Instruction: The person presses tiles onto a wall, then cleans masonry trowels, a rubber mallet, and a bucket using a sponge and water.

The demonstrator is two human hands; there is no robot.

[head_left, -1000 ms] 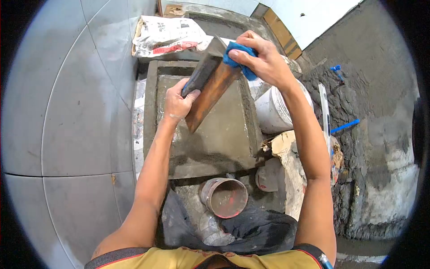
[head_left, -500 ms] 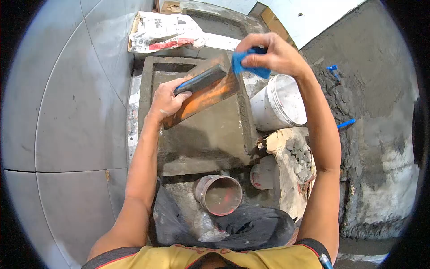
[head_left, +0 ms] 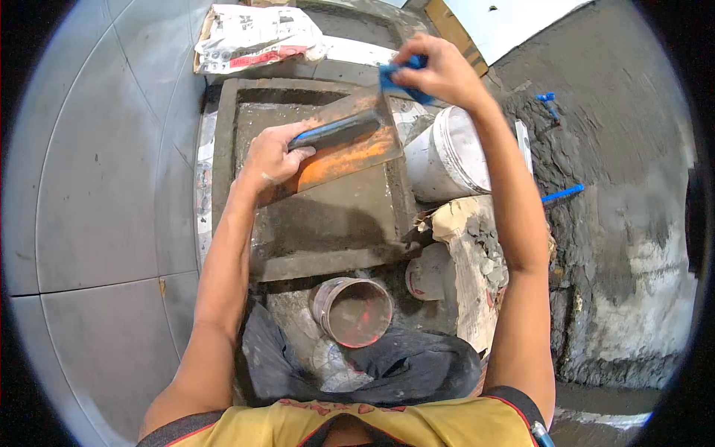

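My left hand (head_left: 274, 158) is wrapped round the dark and blue handle of a flat trowel (head_left: 350, 154), whose plate shows orange stains. The trowel is held tilted over a rectangular cement basin (head_left: 320, 264) with a wet grey floor. At the trowel's upper right end, my right hand (head_left: 438, 68) pinches a blue cloth (head_left: 408, 83), which is at the plate's edge. Whether the cloth touches the plate is hard to tell.
A white bucket (head_left: 450, 160) stands right of the basin, near a torn paper bag (head_left: 465, 231) with grey rubble. A small bucket (head_left: 351, 311) sits before my legs. A white sack (head_left: 257, 37) lies behind. Tiled wall (head_left: 97, 186) at left.
The trowel has turned from steep to flatter, its handle now facing up. My right hand with the blue cloth swung away to the right, then came back to the plate's edge.
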